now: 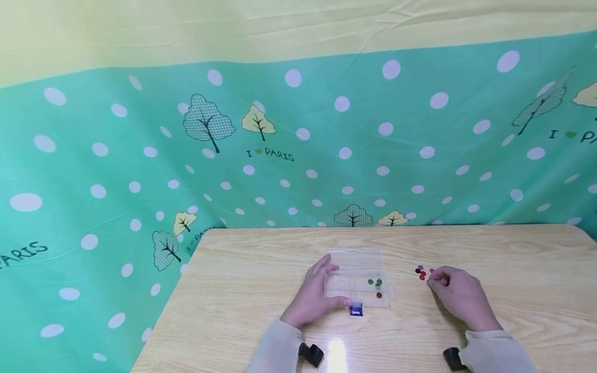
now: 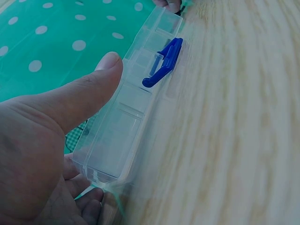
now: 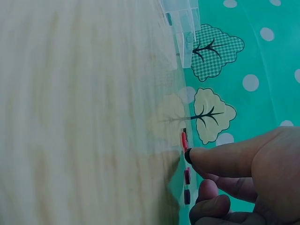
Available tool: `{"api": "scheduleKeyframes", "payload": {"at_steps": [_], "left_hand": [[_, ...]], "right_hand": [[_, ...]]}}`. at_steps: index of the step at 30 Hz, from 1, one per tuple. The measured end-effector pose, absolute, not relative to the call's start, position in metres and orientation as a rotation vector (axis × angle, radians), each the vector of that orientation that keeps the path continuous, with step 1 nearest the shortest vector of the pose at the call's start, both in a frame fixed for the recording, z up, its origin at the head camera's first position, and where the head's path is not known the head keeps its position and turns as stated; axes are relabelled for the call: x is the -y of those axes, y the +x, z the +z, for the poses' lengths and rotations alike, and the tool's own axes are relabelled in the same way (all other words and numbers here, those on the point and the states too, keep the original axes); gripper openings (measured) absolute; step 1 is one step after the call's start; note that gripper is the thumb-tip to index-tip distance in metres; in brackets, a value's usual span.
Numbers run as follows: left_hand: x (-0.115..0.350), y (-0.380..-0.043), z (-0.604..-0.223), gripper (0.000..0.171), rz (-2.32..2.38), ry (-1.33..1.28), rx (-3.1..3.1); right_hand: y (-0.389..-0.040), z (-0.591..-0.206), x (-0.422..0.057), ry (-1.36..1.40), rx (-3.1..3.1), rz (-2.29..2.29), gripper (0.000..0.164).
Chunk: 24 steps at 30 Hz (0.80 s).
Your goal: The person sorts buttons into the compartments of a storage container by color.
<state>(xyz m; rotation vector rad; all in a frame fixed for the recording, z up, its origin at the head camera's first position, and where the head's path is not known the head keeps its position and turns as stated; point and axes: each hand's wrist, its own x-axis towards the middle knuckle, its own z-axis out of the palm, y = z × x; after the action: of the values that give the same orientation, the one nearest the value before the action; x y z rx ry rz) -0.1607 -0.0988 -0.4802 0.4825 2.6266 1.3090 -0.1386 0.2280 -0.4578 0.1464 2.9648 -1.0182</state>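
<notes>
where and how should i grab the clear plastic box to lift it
Probably best to take the clear plastic compartment box by its base, at the short left and right ends, coming in from both sides. Its lid lies swung open on the far side and would likely flop, so avoid it; loose green discs inside suggest keeping it level.

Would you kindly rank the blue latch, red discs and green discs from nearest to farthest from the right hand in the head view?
1. Red discs, left of right hand
2. Green discs, in clear box
3. Blue latch, at box's front
</notes>
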Motion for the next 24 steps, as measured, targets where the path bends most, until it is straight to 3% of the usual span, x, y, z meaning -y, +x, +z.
{"api": "scheduleKeyframes", "payload": {"at_steps": [24], "left_hand": [[0.0985,-0.1600,-0.4790,0.084,1.310,0.487,-2.627]], "right_hand": [[-0.1344,-0.4492,-0.2189,0.101,-3.017,-1.039,0.013]]}}
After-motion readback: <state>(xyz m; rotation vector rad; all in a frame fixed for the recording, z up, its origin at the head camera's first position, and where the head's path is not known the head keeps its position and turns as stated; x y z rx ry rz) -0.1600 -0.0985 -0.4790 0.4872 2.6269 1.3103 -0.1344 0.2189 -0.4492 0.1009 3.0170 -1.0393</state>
